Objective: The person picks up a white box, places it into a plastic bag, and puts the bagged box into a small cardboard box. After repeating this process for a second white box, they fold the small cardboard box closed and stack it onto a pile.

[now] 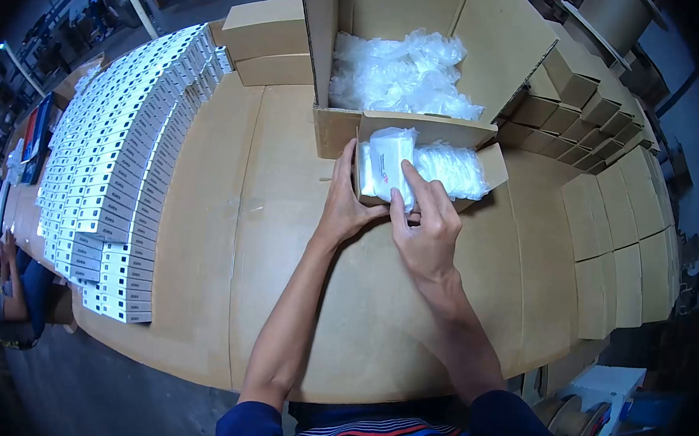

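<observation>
In the head view, a small open cardboard box [491, 165] holds several clear plastic-wrapped packets [452, 170]. My right hand [429, 219] pinches the near edge of one white packet in clear plastic [391, 162], which lies on top at the box's left side. My left hand [346, 203] is wrapped around the left end of the box, its thumb along the near side. Directly behind stands a large open cardboard box [341, 132] with crumpled clear plastic bags [400, 72] inside.
Tall stacks of small white labelled boxes [118, 169] stand at the left of the cardboard-covered table [287, 181]. Stacked brown cartons [628, 229] line the right side, and more cartons [268, 42] sit at the back left. Another person [16, 292] sits at far left.
</observation>
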Demonstrator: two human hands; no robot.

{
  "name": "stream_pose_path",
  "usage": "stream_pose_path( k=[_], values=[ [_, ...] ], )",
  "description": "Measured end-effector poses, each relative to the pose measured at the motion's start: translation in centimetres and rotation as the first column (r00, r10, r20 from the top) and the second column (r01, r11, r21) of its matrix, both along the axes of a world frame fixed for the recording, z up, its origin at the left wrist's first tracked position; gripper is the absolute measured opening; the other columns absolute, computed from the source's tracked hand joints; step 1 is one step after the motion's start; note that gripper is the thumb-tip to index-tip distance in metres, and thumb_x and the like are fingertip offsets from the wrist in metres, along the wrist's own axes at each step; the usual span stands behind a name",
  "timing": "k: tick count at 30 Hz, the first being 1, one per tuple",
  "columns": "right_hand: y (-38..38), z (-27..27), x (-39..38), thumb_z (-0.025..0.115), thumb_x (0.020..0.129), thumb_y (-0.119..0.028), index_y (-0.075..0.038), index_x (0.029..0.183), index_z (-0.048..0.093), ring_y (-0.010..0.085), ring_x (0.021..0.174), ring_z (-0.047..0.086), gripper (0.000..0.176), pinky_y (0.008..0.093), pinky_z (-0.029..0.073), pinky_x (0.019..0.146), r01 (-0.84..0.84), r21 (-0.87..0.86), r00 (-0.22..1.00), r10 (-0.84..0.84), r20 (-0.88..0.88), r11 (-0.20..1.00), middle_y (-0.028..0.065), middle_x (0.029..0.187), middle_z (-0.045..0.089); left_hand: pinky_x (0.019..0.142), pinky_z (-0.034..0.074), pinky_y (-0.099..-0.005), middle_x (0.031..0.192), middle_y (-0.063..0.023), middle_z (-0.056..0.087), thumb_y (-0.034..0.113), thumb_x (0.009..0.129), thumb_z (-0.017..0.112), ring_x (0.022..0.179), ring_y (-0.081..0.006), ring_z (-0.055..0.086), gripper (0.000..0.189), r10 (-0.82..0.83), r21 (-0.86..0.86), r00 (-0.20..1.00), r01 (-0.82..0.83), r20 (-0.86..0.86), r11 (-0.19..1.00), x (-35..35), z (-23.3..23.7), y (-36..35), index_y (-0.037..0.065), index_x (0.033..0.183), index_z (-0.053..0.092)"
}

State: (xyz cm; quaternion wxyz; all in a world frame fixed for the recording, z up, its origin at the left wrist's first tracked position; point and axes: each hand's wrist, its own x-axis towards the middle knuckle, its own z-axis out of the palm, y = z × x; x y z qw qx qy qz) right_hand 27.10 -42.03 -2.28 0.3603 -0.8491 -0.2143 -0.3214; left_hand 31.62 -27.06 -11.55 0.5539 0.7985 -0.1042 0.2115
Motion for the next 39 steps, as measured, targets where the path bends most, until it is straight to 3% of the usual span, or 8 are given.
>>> stream_pose_path(
  k=[11, 22, 23, 26, 27, 31, 36, 39],
  values=[
    [4.0, 4.1, 2.7, 0.069, 0.084, 0.002, 0.008, 0.119, 0.065, 0.0483, 0.09, 0.066, 0.035, 0.0525, 0.054, 0.08, -0.007, -0.244, 0.956, -0.065, -0.286, 0.97, 0.028, 0.101, 0.065, 0.114, 0.042, -0.0448, 0.148, -0.0233, 0.048, 0.022, 0.062, 0.097, 0.137, -0.039, 0.049, 0.112, 0.018, -0.088, 0.997, -0.024, -0.072, 0.996, 0.4, -1.0, 0.2, -0.004, 0.152, 0.035],
    [3.5, -2.1, 1.3, 0.063, 0.088, 0.002, 0.008, 0.13, 0.059, 0.0478, 0.074, 0.07, 0.042, 0.0547, 0.057, 0.065, 0.045, -0.247, 0.976, -0.096, -0.196, 0.968, 0.0277, 0.113, 0.06, 0.111, 0.042, -0.0443, 0.143, -0.0214, 0.053, 0.017, 0.083, 0.081, 0.132, -0.0371, 0.053, 0.08, 0.05, -0.061, 0.999, -0.051, -0.002, 0.997, -0.1, -0.1, -0.1, 0.0, 0.15, 0.041],
    [3.7, -2.5, 1.4, 0.062, 0.091, -0.004, 0.005, 0.134, 0.059, 0.0438, 0.093, 0.071, 0.044, 0.0543, 0.056, 0.078, 0.041, -0.293, 0.91, -0.157, -0.384, 0.955, 0.0241, 0.118, 0.059, 0.112, 0.042, -0.0446, 0.144, -0.0227, 0.052, 0.016, 0.086, 0.078, 0.133, -0.0375, 0.052, 0.076, 0.019, -0.073, 1.0, -0.017, 0.024, 0.997, -0.3, 0.2, -0.1, -0.001, 0.15, 0.041],
    [3.7, 0.0, 1.9, 0.062, 0.094, -0.014, 0.002, 0.136, 0.059, 0.04, 0.12, 0.061, 0.045, 0.0548, 0.049, 0.099, -0.007, -0.477, 0.906, -0.196, -0.376, 0.879, 0.0195, 0.12, 0.059, 0.115, 0.04, -0.044, 0.148, -0.0244, 0.047, 0.011, 0.082, 0.08, 0.139, -0.0404, 0.047, 0.084, 0.02, -0.053, 0.999, -0.022, -0.035, 0.998, 0.2, -0.5, 0.1, -0.001, 0.152, 0.036],
    [3.5, 0.5, 1.5, 0.06, 0.098, -0.029, 0.003, 0.142, 0.054, 0.0385, 0.143, 0.039, 0.055, 0.0586, 0.03, 0.117, -0.015, -0.462, 0.916, -0.173, -0.361, 0.887, 0.0214, 0.135, 0.055, 0.116, 0.039, -0.0446, 0.148, -0.0244, 0.047, 0.015, 0.08, 0.082, 0.14, -0.041, 0.045, 0.089, 0.022, -0.048, 1.0, -0.021, 0.008, 0.999, 0.2, -0.6, 0.1, 0.0, 0.154, 0.035],
    [2.4, -2.5, 1.4, 0.054, 0.1, -0.052, 0.01, 0.151, 0.039, 0.0402, 0.155, 0.021, 0.082, 0.0721, 0.009, 0.119, -0.082, -0.58, 0.965, -0.082, -0.251, 0.81, 0.0275, 0.162, 0.032, 0.117, 0.037, -0.0454, 0.15, -0.024, 0.045, 0.029, 0.072, 0.089, 0.141, -0.0413, 0.044, 0.105, -0.003, -0.083, 1.0, 0.003, 0.007, 0.997, 0.0, -1.0, 0.2, 0.0, 0.156, 0.032],
    [1.9, -2.7, 2.2, 0.056, 0.098, -0.057, 0.01, 0.15, 0.04, 0.0404, 0.158, 0.013, 0.087, 0.0728, 0.003, 0.12, -0.128, -0.554, 0.971, -0.009, -0.238, 0.823, 0.0294, 0.161, 0.032, 0.116, 0.04, -0.0447, 0.149, -0.0233, 0.046, 0.027, 0.068, 0.094, 0.138, -0.0373, 0.049, 0.109, -0.033, -0.114, 0.999, 0.035, 0.016, 0.993, 0.6, -1.1, 0.2, -0.003, 0.154, 0.034],
    [-2.6, -0.9, -0.6, 0.073, 0.09, -0.034, 0.005, 0.144, 0.048, 0.0417, 0.146, 0.037, 0.071, 0.0603, 0.027, 0.119, -0.156, -0.273, 0.979, 0.112, -0.168, 0.949, 0.0263, 0.15, 0.046, 0.116, 0.041, -0.0424, 0.148, -0.0199, 0.045, 0.023, 0.063, 0.099, 0.137, -0.0327, 0.05, 0.116, -0.036, -0.13, 0.998, 0.031, -0.042, 0.991, 0.0, 0.3, -0.2, -0.003, 0.155, 0.033]
  ],
)
